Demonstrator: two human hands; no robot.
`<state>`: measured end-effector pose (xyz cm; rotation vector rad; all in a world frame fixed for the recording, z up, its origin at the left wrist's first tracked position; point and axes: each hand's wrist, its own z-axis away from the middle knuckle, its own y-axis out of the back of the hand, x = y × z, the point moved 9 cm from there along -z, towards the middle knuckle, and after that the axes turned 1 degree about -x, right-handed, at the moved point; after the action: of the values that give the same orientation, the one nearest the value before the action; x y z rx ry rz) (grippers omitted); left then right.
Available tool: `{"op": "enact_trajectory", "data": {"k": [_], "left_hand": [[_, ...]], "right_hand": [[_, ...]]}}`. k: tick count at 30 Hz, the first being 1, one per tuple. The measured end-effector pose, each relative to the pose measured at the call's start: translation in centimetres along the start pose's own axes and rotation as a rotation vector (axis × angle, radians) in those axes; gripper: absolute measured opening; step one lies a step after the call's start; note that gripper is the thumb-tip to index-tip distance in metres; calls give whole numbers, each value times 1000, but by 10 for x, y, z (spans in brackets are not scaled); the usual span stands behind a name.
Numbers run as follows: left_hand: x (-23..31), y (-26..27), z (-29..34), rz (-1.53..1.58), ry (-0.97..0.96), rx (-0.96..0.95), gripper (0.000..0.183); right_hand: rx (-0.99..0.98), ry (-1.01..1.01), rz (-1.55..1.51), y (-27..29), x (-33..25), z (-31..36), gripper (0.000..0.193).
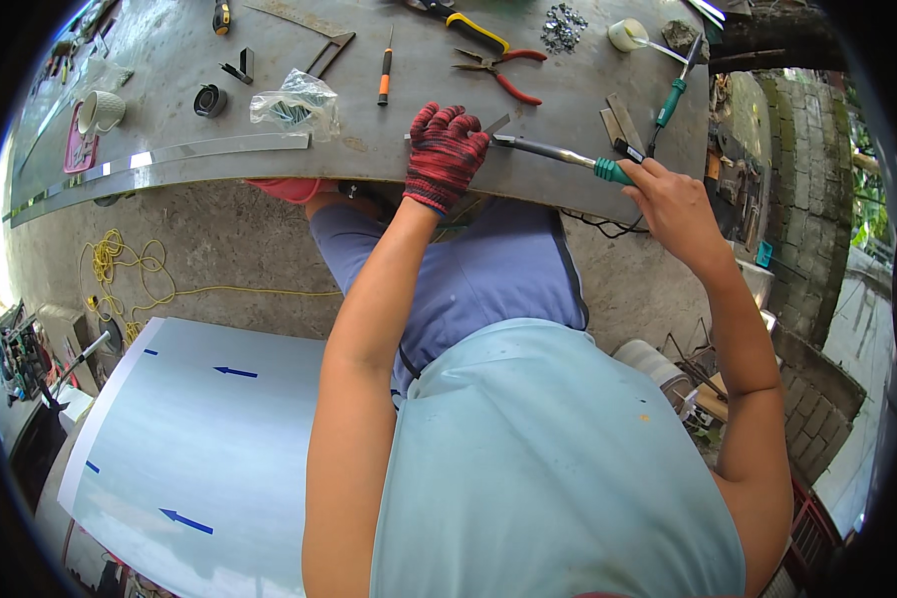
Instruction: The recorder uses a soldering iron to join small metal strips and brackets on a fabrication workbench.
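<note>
Gripping the tool (556,153) by its handle, right hand (676,207) with it pointing to ten o'clock, arm bent, gloved left hand (447,149) curled, grasp unclear, strip (497,125) at its two o'clock.

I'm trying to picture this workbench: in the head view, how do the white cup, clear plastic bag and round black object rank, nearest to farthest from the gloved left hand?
1. Clear plastic bag, left of the gloved left hand.
2. Round black object, farther left.
3. White cup, farthest left of the three.
</note>
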<state>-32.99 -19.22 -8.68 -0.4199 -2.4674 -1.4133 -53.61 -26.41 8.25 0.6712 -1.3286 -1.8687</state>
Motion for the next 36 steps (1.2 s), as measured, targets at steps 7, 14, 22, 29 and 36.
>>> {"op": "enact_trajectory", "data": {"k": [7,14,22,29,36], "left_hand": [[1,2,-1,-36,-22,10,12],[2,3,0,-25,-23,6,12],[1,3,-2,-27,-19,17,12],[1,2,-2,-23,-21,17,13],[2,3,-1,-28,-26,18,15]], "right_hand": [[1,13,28,0,-1,-1,26],[32,9,33,1,-3,4,32],[30,-18,30,1,-5,6,31],[32,-1,33,0,-4,2,29],[33,9,27,2,-3,0,29]]}}
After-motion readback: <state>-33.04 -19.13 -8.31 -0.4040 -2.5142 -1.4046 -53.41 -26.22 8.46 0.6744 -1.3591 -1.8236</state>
